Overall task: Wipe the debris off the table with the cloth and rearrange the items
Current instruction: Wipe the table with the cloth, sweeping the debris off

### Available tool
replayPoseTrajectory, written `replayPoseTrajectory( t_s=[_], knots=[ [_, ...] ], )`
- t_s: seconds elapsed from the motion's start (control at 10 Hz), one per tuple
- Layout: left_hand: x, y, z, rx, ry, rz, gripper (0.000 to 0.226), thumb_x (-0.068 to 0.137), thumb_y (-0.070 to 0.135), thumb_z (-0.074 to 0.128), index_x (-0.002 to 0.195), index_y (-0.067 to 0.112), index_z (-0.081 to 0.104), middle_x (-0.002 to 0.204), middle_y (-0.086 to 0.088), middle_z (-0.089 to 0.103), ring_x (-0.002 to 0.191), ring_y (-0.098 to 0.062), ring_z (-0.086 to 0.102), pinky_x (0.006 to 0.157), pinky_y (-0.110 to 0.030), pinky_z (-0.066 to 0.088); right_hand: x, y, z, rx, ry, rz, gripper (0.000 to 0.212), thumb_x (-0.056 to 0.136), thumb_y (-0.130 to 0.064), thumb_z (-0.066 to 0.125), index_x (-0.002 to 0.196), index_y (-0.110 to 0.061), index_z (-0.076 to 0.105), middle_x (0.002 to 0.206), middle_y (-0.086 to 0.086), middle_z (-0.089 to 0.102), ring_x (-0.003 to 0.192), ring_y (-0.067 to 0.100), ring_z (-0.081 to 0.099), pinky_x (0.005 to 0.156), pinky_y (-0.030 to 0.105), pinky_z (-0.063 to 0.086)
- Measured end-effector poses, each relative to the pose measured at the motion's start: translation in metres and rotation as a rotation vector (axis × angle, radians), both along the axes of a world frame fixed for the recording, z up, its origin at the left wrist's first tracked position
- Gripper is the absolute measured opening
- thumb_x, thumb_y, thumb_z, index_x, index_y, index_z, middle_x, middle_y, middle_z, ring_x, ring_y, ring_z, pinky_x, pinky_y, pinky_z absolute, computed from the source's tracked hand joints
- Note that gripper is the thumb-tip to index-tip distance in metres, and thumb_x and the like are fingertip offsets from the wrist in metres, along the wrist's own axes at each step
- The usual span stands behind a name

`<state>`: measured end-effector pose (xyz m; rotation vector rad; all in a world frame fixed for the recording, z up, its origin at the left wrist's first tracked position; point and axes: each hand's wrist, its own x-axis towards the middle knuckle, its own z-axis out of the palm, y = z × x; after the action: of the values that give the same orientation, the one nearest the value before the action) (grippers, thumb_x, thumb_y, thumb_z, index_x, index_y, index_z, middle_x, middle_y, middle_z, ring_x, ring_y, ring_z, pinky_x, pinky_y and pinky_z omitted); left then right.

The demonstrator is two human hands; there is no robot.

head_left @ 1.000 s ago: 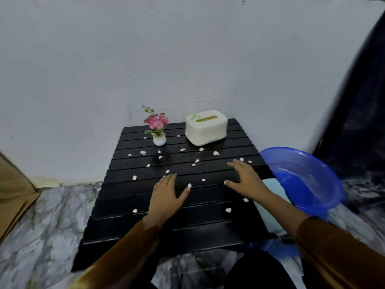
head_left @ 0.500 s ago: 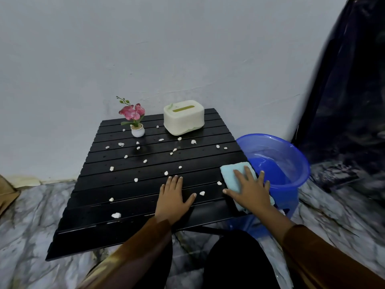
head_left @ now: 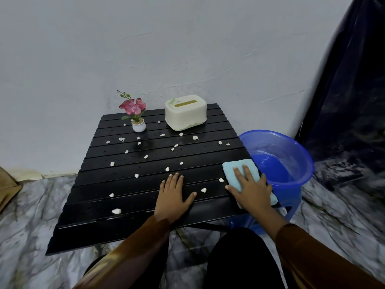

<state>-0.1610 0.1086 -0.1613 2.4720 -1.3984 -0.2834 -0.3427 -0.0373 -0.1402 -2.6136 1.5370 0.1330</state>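
Observation:
A black slatted table (head_left: 133,217) carries several small white debris bits (head_left: 116,211) scattered over its top. My right hand (head_left: 251,189) lies flat, fingers spread, pressing a light blue cloth (head_left: 231,170) onto the table's right edge. My left hand (head_left: 174,196) rests flat on the table near the front middle, holding nothing. At the back stand a small white pot with a pink flower (head_left: 136,113) and a cream tissue box (head_left: 185,111).
A blue plastic basin (head_left: 291,155) sits right beside the table's right edge, on a blue stool. A white wall runs behind the table, and a dark curtain (head_left: 354,101) hangs at the right. Marble-patterned floor surrounds the table. My knees are below the front edge.
A second ago my right hand lay bare on the table; it has since come down on the blue cloth at the right edge. My left hand stayed put. My view shifted.

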Motion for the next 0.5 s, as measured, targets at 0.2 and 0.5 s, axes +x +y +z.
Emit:
replayPoseTrajectory(
  t_s=[0.2, 0.5],
  knots=[
    [0.0013, 0.0010, -0.0018, 0.004, -0.003, -0.013, 0.075, 0.092, 0.057, 0.035, 0.151, 0.015, 0.015, 0.161, -0.002, 0.011, 0.150, -0.018, 0.003, 0.122, -0.037, 0.001, -0.0008, 0.0049, -0.0011, -0.131, 0.023, 0.023, 0.067, 0.091, -0.063, 0.024, 0.148, -0.036, 0.003, 0.160, -0.005, 0.008, 0.122, 0.031, 0.040, 0.098, 0.042, 0.038],
    [-0.0009, -0.0005, -0.0011, -0.009, -0.003, -0.008, 0.075, 0.092, 0.057, 0.035, 0.151, 0.015, 0.016, 0.161, -0.003, 0.012, 0.150, -0.018, 0.003, 0.122, -0.036, 0.000, -0.0029, -0.0038, -0.0020, -0.120, -0.166, 0.026, 0.051, 0.095, -0.043, 0.041, 0.143, -0.031, 0.033, 0.150, 0.000, 0.031, 0.115, 0.028, 0.045, 0.094, 0.039, 0.042]
  ],
)
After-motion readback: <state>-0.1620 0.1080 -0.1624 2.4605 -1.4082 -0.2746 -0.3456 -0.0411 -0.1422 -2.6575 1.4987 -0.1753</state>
